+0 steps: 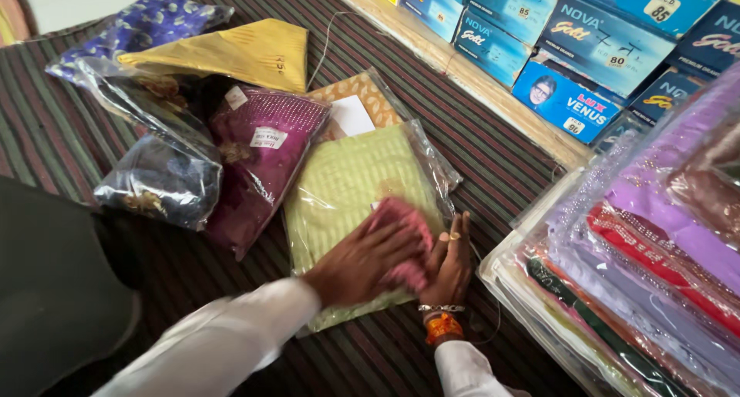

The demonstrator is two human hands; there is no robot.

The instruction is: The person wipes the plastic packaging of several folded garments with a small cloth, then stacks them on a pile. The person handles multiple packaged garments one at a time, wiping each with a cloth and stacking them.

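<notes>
A light green folded fabric in a clear plastic packet (347,189) lies on the striped mat. On its near right corner sits a small pink cloth (401,216). My left hand (358,264), in a white sleeve, lies over the pink cloth with the fingers curled onto it. My right hand (451,267), wearing a ring and bracelets, stands with straight fingers against the packet's right edge, beside the pink cloth and touching it.
More packed fabrics lie to the left: maroon (258,158), dark blue (162,177), yellow (239,50), blue-purple (142,23), and an orange patterned one (362,96). A stack of packed fabrics (640,274) stands on the right. Blue boxes (570,50) line the back.
</notes>
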